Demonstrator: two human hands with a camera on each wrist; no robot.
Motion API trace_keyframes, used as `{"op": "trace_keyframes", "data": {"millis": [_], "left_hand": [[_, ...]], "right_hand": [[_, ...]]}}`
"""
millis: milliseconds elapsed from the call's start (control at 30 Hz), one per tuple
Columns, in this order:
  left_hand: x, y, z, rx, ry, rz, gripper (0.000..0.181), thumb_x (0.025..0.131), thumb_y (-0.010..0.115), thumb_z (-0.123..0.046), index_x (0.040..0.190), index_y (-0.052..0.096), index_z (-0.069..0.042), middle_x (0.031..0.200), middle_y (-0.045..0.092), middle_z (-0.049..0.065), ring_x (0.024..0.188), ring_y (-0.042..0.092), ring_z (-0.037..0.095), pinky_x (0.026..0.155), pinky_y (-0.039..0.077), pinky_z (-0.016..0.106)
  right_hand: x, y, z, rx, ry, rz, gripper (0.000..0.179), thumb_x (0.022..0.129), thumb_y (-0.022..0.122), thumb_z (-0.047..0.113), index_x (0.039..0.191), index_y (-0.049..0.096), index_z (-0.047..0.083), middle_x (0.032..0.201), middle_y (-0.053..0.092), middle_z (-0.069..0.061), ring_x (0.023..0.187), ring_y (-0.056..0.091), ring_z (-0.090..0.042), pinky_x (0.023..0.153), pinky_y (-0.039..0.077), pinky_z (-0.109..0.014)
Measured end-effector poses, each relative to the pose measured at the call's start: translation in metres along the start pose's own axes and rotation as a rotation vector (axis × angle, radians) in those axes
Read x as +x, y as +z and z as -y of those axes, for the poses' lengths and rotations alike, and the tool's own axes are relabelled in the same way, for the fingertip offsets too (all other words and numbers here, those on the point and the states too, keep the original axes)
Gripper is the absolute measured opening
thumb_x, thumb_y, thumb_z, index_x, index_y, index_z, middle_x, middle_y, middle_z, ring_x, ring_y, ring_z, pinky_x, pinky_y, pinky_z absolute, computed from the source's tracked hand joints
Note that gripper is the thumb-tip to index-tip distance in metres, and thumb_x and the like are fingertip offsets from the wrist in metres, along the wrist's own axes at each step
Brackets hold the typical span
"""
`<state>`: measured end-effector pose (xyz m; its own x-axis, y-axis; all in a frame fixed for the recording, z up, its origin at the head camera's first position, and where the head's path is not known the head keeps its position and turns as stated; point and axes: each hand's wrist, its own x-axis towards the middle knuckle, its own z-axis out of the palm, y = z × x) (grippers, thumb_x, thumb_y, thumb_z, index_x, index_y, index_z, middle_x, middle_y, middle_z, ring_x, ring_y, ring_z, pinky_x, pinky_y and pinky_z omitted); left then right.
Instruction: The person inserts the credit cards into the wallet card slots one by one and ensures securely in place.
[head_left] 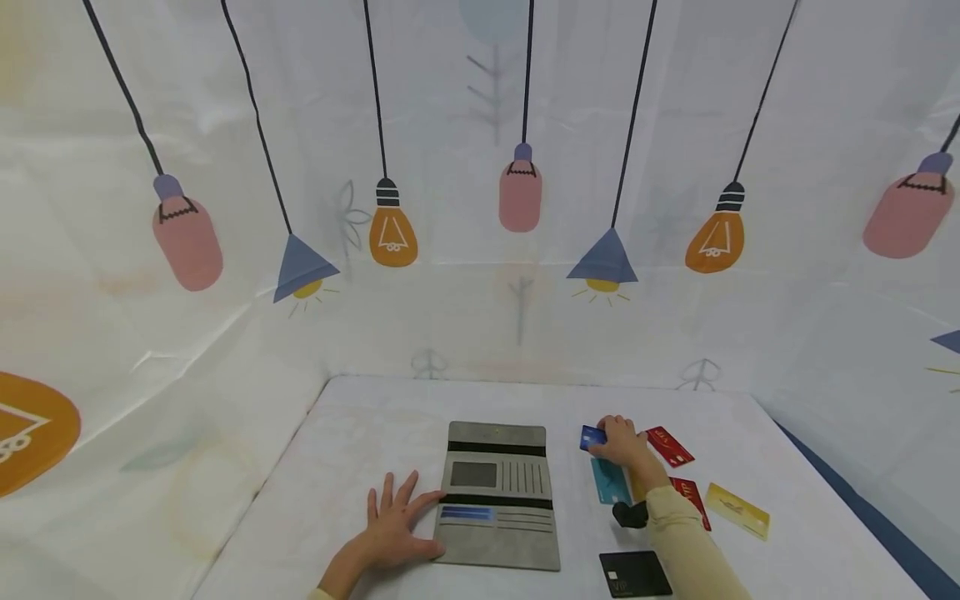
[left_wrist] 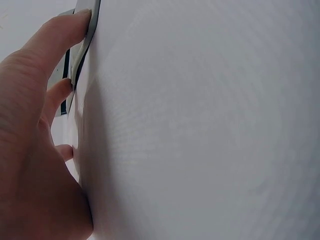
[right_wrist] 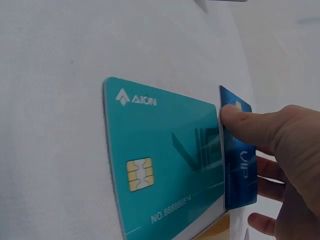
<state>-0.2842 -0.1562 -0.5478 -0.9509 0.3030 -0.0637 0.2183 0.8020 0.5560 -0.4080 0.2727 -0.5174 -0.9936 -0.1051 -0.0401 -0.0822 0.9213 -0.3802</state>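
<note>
A grey wallet lies unfolded on the table, a dark blue card in one of its lower slots. My left hand rests at the wallet's left edge with fingers spread; in the left wrist view its thumb presses on the edge. My right hand pinches a blue VIP card between thumb and fingers, right at the far end of a teal VIP card. That teal card lies on the table. A gold card beside it is partly hidden by the right forearm.
Right of the right arm lie two red cards and a yellow-gold card. Near the front is a black VIP card. A white sheet printed with lamps hangs around the white table.
</note>
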Motion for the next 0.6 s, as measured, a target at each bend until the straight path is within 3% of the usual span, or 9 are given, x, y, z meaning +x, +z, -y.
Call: {"op": "trace_keyframes", "data": {"millis": [300, 467, 600], "left_hand": [[-0.0018, -0.0007, -0.0035, 0.014, 0.0, -0.007, 0.076, 0.071, 0.079, -0.058, 0.138, 0.052, -0.035, 0.161, 0.021, 0.021, 0.145, -0.006, 0.055, 0.108, -0.011, 0.073], [-0.0026, -0.0011, -0.0046, 0.012, -0.003, -0.004, 0.076, 0.071, 0.079, -0.058, 0.138, 0.053, -0.034, 0.161, 0.02, 0.02, 0.145, -0.006, 0.055, 0.108, -0.011, 0.073], [-0.0033, -0.0021, -0.0048, 0.016, -0.005, -0.008, 0.077, 0.071, 0.079, -0.058, 0.139, 0.052, -0.033, 0.161, 0.02, 0.02, 0.145, -0.006, 0.055, 0.108, -0.011, 0.073]], "right_hand": [[-0.0008, 0.0025, -0.0042, 0.034, 0.012, -0.068, 0.035, 0.092, 0.066, 0.015, 0.122, 0.053, 0.0, 0.115, 0.058, -0.022, 0.109, 0.05, -0.041, 0.095, 0.03, -0.072], [-0.0009, -0.0013, -0.0042, 0.07, -0.017, -0.134, 0.022, 0.093, 0.06, 0.007, 0.115, 0.057, 0.001, 0.111, 0.064, -0.02, 0.102, 0.057, -0.037, 0.091, 0.032, -0.069], [-0.0031, -0.007, 0.0005, 0.103, -0.04, -0.141, 0.02, 0.093, 0.06, 0.007, 0.112, 0.058, 0.003, 0.109, 0.066, -0.02, 0.101, 0.059, -0.037, 0.09, 0.033, -0.066]]}}
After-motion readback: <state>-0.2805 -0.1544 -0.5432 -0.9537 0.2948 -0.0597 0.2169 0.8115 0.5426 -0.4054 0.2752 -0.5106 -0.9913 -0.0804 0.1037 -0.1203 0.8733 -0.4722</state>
